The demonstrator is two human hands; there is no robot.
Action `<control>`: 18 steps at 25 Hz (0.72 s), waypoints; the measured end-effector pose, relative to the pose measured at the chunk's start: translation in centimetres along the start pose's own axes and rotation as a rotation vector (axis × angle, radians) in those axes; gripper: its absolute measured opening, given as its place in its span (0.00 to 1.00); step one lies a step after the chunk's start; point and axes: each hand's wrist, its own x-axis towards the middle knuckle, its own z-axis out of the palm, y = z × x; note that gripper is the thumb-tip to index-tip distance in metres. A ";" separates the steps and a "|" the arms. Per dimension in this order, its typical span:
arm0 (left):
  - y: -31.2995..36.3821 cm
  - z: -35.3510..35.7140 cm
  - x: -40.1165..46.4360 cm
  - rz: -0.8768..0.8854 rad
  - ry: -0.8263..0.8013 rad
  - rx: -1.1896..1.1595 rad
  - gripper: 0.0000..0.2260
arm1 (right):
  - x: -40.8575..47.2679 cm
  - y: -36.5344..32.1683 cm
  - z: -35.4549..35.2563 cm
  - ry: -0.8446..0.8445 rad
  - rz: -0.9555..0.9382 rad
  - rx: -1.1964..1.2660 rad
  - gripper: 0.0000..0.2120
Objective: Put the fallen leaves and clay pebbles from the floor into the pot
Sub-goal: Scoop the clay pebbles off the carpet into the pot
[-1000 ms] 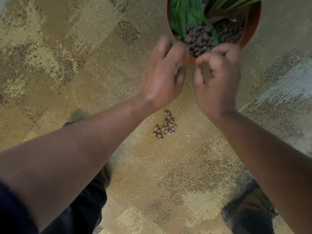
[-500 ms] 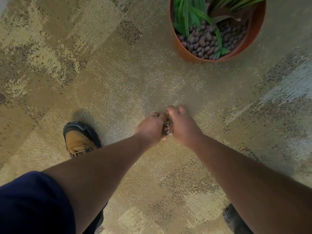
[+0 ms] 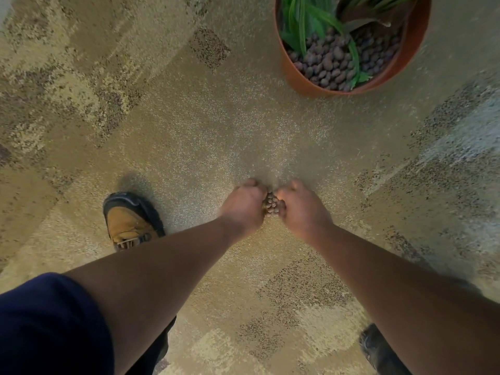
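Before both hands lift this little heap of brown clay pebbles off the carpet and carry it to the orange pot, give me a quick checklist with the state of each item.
1. Left hand and right hand cupped on either side of the heap of brown clay pebbles: ok.
2. Pebbles fully enclosed: not ok, some show in the gap between the hands.
3. Stray pebbles under the hands: cannot tell.
4. Round orange plastic pot upright with open space above its pebble fill: ok.
5. Carpet between hands and pot free of obstacles: ok.
6. Fallen leaves left on the floor: none visible, ok.
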 end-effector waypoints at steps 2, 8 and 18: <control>0.1 0.3 -0.2 0.016 0.015 0.000 0.12 | -0.5 0.0 0.4 -0.022 0.006 0.011 0.12; 0.2 0.9 -0.3 0.086 0.029 0.068 0.15 | -1.3 0.4 1.2 -0.060 -0.006 0.007 0.09; 2.2 -4.2 0.6 0.176 0.260 -0.159 0.12 | -1.4 -0.8 -3.1 0.189 0.115 0.457 0.05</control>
